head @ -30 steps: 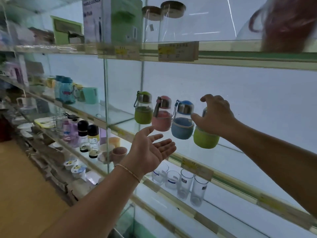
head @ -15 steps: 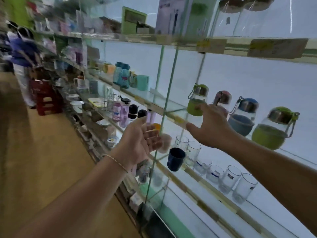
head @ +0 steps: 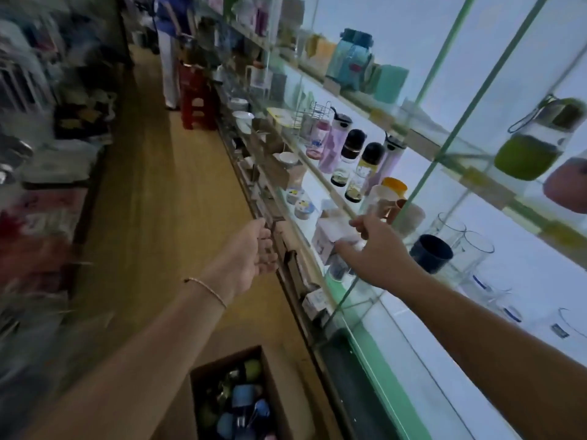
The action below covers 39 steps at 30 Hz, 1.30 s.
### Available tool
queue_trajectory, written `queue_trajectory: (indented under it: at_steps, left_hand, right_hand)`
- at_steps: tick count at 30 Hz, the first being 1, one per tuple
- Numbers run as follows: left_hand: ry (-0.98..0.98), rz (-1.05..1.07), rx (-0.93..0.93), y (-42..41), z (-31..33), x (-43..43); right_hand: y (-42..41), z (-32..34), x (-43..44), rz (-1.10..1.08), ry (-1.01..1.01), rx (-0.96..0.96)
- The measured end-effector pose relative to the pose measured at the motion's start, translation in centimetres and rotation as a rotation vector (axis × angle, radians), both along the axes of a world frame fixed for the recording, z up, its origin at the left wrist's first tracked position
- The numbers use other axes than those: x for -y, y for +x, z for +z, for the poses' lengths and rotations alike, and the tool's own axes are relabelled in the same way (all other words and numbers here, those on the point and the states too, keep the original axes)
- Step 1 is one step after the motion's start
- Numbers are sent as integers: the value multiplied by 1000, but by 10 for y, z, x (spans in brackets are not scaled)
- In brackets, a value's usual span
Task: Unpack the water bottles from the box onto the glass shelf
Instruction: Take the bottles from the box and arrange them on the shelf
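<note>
A cardboard box [head: 276,389] stands on the floor at the bottom centre, holding several small water bottles with blue and green sleeves [head: 241,396]. On the glass shelf [head: 486,182] at the right stands a green-sleeved bottle [head: 529,147], and a pink one [head: 568,188] is cut off by the frame edge. My left hand [head: 257,252] hangs over the aisle with loosely curled fingers and holds nothing. My right hand [head: 371,246] is stretched out in front of the lower shelves, fingers relaxed, empty.
Lower shelves carry drinking glasses [head: 470,252], a dark blue cup [head: 430,254], flasks with black caps [head: 351,157] and bowls. A red plastic stool [head: 197,100] and a person [head: 170,49] stand down the wooden-floored aisle. More stacked goods line the left side.
My view has swung left and down, bringing the box on the floor into sight. My right hand has left the bottles on the shelf and dropped lower; both hands are empty.
</note>
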State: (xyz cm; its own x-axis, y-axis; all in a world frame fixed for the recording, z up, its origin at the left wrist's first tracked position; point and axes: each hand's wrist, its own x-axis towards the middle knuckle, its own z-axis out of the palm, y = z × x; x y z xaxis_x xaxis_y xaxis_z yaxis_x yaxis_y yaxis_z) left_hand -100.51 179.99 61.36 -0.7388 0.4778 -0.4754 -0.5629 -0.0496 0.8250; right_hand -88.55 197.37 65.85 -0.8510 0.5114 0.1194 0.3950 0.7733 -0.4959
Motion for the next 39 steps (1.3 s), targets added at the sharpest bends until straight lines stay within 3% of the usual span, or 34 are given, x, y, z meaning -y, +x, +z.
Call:
queue_trajectory:
  at_steps: [5, 14, 23, 39]
  left_hand:
    - [-84, 121, 176, -1, -72, 27]
    - [-236, 438, 369, 26, -162, 34]
    - [-295, 675, 595, 70, -266, 39]
    - [-419, 667, 781, 71, -508, 58]
  right_hand:
    - [-18, -62, 11, 130, -81, 10]
    - [-44, -181, -9, 370, -199, 197]
    - [-38, -324, -25, 350, -333, 512]
    - [-16, -552, 25, 262, -482, 718]
